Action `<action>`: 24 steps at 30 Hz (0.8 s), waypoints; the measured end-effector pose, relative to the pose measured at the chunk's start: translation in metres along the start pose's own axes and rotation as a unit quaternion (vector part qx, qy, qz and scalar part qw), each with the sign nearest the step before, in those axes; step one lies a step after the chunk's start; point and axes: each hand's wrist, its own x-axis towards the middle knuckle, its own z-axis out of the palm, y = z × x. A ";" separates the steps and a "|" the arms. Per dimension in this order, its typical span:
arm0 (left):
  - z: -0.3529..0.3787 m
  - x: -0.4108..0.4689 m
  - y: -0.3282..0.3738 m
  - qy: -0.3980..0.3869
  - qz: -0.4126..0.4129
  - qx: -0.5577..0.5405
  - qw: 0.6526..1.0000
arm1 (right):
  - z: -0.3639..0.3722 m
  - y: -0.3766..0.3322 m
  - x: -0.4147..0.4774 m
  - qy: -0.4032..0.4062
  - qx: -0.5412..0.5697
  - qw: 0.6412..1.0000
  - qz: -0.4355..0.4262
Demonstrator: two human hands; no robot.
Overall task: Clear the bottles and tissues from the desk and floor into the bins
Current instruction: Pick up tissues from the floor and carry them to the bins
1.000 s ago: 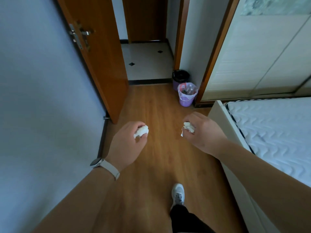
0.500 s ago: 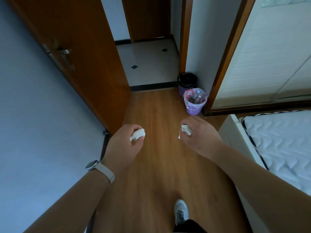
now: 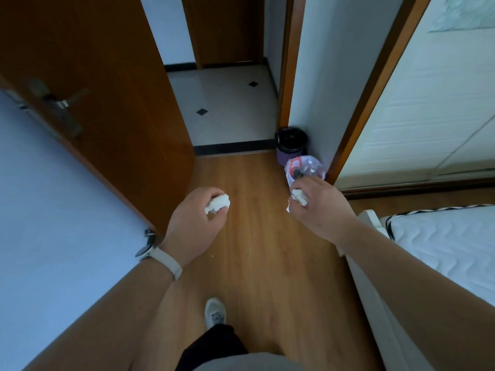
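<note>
Clock positions are read on the frame, with 12 at the top.

The left hand (image 3: 192,223), at 9 o'clock of centre, is curled around a crumpled white tissue (image 3: 217,203), which protrudes at the fingertips. A pale-strapped watch (image 3: 160,259) sits on that wrist. The right hand (image 3: 321,207), at 3 o'clock of centre, is likewise curled, gripping a second tissue (image 3: 299,196) between thumb and fingers. Both hands are held above the wooden floor (image 3: 254,250), well apart from each other.

Two bins stand together at 1 o'clock, against the wall by the door frame. The nearer, clear-lined bin (image 3: 305,168) lies just beyond the right hand's knuckles, and that hand hides its lower edge. Its contents are blurred, showing only clear plastic and a red patch. The black-lined bin (image 3: 291,145), purple-walled, stands at its 11 o'clock. Contact between the two cannot be confirmed.

An open brown door (image 3: 107,103) with a metal handle (image 3: 63,103) occupies 10 o'clock. White tiled floor (image 3: 227,108) lies beyond the threshold at 12 o'clock. A quilted mattress (image 3: 442,245) is at 4 o'clock. One grey shoe (image 3: 214,313) is planted at 6 o'clock.
</note>
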 end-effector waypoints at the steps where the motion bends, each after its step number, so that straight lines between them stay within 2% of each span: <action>1: 0.000 0.011 -0.006 0.000 0.004 -0.003 1.000 | 0.003 0.000 0.011 -0.007 -0.007 1.000 0.003; 7: -0.009 0.112 -0.074 -0.023 0.034 -0.019 0.999 | 0.022 -0.018 0.115 0.003 -0.027 0.999 0.038; 11: -0.032 0.191 -0.119 -0.031 0.026 -0.041 0.998 | 0.033 -0.041 0.185 0.017 -0.077 0.993 0.093; 16: -0.056 0.276 -0.163 -0.023 0.040 -0.051 0.998 | 0.036 -0.060 0.255 0.049 -0.086 0.990 0.096; 21: -0.063 0.328 -0.185 -0.034 0.064 -0.059 0.996 | 0.052 -0.069 0.304 0.021 -0.099 0.991 0.089; 24: -0.061 0.360 -0.191 -0.036 0.075 -0.066 0.994 | 0.055 -0.068 0.336 0.049 -0.090 0.992 0.077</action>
